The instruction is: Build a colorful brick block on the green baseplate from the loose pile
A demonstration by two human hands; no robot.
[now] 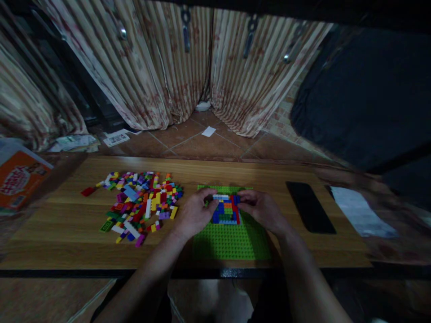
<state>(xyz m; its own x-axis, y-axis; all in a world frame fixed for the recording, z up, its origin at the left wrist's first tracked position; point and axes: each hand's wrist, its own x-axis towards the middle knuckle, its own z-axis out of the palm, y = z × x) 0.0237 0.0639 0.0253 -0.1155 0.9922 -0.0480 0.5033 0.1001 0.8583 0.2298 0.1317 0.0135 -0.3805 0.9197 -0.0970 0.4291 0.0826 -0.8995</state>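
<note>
A low rectangular build of toy bricks (226, 216) is on the green studded baseplate (232, 244), with blue, white, orange, green and red pieces in it. My left hand (197, 213) is at the build's left side, its bent thumb and forefinger closed against the upper left corner. From the other side, my right hand (262, 207) reaches in with thumb and forefinger pinched at a dark blue brick (236, 199) by the upper right corner. A long red brick (235, 210) runs down the build's right edge. My fingers hide parts of both sides.
Loose bricks (148, 204) lie in a wide heap left of the baseplate on the wooden table (84, 251). A black phone-like slab (310, 207) and white paper (362, 211) are to the right. An orange package (22, 179) stands at far left; striped curtains (182, 80) hang behind.
</note>
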